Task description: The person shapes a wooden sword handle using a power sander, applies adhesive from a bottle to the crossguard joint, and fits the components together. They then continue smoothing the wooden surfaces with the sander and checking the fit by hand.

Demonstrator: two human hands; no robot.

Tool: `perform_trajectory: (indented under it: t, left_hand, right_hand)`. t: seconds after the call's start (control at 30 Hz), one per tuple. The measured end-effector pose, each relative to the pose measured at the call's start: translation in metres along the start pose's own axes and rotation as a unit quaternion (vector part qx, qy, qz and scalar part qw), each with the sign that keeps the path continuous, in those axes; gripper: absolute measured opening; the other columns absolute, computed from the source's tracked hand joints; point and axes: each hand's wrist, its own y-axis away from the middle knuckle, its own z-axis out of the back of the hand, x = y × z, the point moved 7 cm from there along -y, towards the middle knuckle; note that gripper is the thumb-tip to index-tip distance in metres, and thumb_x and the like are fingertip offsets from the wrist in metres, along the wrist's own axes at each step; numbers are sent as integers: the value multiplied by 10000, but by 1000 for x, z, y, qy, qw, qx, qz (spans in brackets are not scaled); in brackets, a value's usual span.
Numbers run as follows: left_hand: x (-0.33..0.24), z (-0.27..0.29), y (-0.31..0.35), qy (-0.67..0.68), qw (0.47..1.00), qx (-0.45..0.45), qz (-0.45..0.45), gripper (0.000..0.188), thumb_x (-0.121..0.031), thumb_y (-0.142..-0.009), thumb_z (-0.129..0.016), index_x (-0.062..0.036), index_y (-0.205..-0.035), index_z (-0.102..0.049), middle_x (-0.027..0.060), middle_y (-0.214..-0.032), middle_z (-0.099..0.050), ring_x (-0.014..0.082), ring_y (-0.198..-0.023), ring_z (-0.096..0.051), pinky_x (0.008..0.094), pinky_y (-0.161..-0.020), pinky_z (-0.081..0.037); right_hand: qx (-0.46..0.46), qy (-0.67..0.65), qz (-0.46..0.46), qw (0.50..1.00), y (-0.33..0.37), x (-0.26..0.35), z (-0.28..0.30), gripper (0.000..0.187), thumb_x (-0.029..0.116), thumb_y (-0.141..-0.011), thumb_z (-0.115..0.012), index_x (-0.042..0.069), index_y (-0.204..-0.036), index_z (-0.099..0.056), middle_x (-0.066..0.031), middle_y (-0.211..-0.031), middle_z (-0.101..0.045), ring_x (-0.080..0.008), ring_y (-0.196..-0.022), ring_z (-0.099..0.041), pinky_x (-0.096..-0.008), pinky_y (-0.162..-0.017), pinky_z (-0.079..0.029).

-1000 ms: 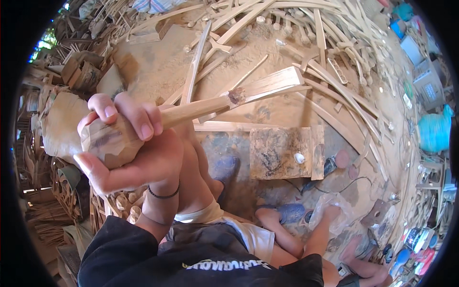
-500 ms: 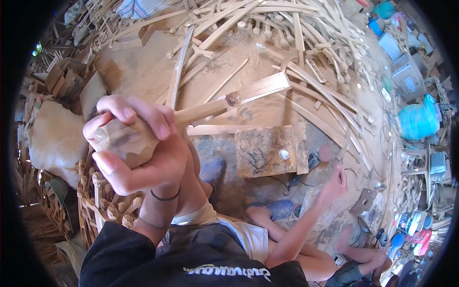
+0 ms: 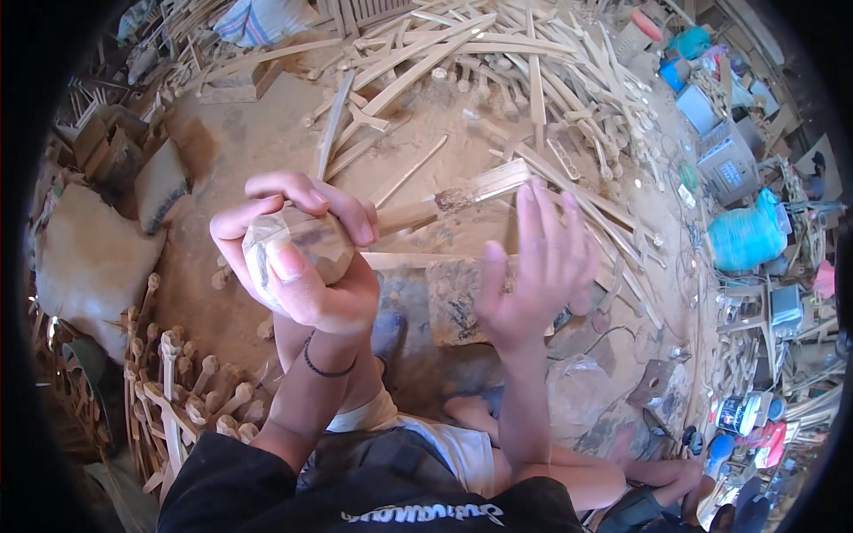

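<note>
My left hand (image 3: 342, 302), with a dark bracelet at its wrist, is closed around the faceted knob of a roughly carved wooden stick (image 3: 324, 242). The thumb presses on the knob's near face. From the knob the stick's shaft runs away to the right, with a dark, rough-barked patch partway and a pale, squared far part. My right hand (image 3: 538, 280) is raised with its fingers stretched out beside that far end. Whether the fingertips touch the wood I cannot tell. Behind the right hand, a worn wooden block (image 3: 451, 306) on the ground is partly covered.
A large heap of wooden sticks (image 3: 426, 67) spreads across the far side. Several knobbed sticks (image 3: 200, 391) stand bundled at the lower left, near a stuffed sack (image 3: 84, 258). On the right are a turquoise bag (image 3: 746, 233) and boxes. Another person's leg (image 3: 662, 475) shows at the lower right.
My right hand has risen from the lower right to the stick's far end, its fingers now stretched. The left hand and knob have shifted right in the picture; the whole view has moved slightly.
</note>
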Motion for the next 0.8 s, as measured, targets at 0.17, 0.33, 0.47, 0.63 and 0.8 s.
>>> perform_trajectory:
  t: [0.17, 0.33, 0.47, 0.63, 0.8]
  left_hand:
    - [-1, 1, 2, -16, 1000, 6, -3, 391, -346, -1008, -581, -79, -1226, -397, 167, -1011, -499, 200, -558, -553, 350, -473, -479]
    - [-2, 3, 3, -33, 999, 1, 0, 376, -355, -1016, -569, -86, -1209, -392, 166, -1008, -494, 198, -565, -560, 353, -484, -488]
    - [-3, -3, 1, -44, 999, -11, 16, 353, -358, -1021, -559, -89, -1176, -393, 168, -1013, -491, 198, -571, -565, 360, -507, -499]
    - [-8, 0, -6, -77, 997, -13, -5, 355, -361, -1025, -566, -75, -1153, -397, 177, -1034, -499, 206, -591, -573, 371, -547, -514]
    - [-12, 11, 0, -87, 996, 29, 8, 357, -325, -1016, -585, -51, -1170, -414, 175, -1044, -510, 235, -648, -584, 408, -609, -529]
  right_hand:
    - [83, 9, 50, 995, 11, 21, -26, 652, 566, -1049, -427, 148, -1545, -498, -29, -1607, -473, -308, -1535, -345, -698, -1203, -55]
    - [118, 55, 53, 990, 7, 28, -27, 717, 661, -1033, -355, 205, -1577, -448, 10, -1659, -386, -313, -1570, -264, -729, -1197, -25]
    - [136, 32, 81, 987, 3, 32, -28, 714, 633, -1028, -411, 184, -1583, -441, -3, -1662, -382, -305, -1561, -291, -753, -1180, -66]
    - [3, -24, 23, 999, -1, 30, 9, 724, 650, -996, -479, 220, -1578, -440, -40, -1639, -419, -319, -1557, -294, -739, -1187, -108]
    - [26, 90, 14, 995, 10, 14, -9, 535, 436, -1026, -558, 146, -1475, -566, -130, -1593, -465, -304, -1535, -329, -659, -1184, -229]
